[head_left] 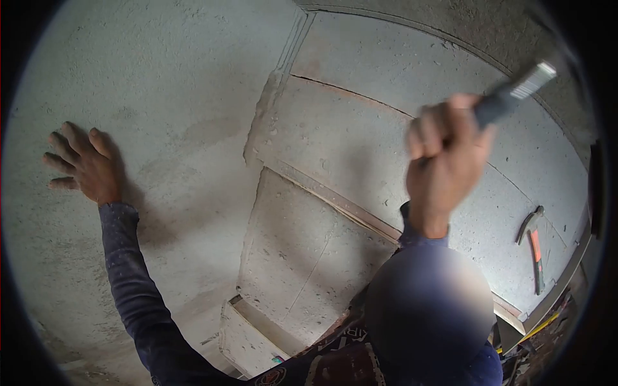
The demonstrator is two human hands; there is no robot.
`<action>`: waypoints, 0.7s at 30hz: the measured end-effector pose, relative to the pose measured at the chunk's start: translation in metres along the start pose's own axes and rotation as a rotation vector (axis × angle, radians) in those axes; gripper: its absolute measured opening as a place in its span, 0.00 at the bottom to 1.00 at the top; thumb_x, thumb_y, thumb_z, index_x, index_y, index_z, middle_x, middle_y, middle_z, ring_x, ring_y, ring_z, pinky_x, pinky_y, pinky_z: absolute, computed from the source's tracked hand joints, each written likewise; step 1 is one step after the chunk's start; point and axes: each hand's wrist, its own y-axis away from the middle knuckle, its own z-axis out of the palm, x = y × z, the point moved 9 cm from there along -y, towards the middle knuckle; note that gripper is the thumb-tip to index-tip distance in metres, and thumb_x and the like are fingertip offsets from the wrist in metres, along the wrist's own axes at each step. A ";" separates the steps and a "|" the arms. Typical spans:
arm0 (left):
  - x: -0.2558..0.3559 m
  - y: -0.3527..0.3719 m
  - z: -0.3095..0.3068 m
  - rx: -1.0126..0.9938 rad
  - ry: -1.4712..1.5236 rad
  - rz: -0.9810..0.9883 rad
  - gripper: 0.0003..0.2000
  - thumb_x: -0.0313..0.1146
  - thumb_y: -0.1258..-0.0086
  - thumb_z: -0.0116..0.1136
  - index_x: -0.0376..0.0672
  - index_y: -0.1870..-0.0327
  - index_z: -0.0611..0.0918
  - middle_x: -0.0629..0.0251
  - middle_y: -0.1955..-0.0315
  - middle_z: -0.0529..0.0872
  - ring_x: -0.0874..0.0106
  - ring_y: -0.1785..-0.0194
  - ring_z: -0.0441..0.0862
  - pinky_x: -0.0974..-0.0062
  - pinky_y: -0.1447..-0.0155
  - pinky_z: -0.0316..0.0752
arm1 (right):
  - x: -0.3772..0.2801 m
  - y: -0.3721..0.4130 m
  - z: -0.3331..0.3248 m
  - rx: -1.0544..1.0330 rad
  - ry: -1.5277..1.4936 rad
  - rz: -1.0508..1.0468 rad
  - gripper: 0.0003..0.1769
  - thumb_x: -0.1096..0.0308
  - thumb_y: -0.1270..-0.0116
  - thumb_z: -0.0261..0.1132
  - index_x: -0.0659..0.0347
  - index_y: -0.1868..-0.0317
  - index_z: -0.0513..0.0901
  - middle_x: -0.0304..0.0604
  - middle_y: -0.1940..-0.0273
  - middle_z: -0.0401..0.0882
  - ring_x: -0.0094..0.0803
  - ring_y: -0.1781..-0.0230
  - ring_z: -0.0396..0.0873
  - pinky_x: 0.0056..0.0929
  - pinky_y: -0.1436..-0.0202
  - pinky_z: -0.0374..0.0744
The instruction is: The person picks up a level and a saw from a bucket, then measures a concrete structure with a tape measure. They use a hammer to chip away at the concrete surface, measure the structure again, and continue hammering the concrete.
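My left hand (pixel 85 164) lies flat with fingers spread against the rough grey plastered wall (pixel 187 83). Raised over the grey boards on the right, my right hand (pixel 447 154) is wrapped round a hand tool (pixel 505 100) with a dark handle and a bright metal part. Motion smears that tool, so its exact kind does not show. A claw hammer (pixel 534 248) with an orange and black handle rests on the boards (pixel 360 58), to the right of my right forearm and apart from it.
A narrow ledge (pixel 328 202) crosses the boards below my right hand, with a splintered strip along it. A jagged plaster edge (pixel 257 122) divides wall from boards. At lower left of my body is a recessed box-like edge (pixel 267 331). Cluttered items and a yellow strip (pixel 537 328) lie at lower right.
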 end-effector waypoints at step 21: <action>-0.001 0.001 0.001 -0.011 -0.015 0.010 0.33 0.62 0.20 0.30 0.61 0.18 0.53 0.64 0.18 0.45 0.50 0.16 0.31 0.25 0.25 0.27 | -0.001 -0.024 -0.018 0.042 0.000 0.045 0.06 0.70 0.27 0.58 0.64 0.56 0.72 0.31 0.76 0.65 0.17 0.82 0.64 0.19 0.84 0.65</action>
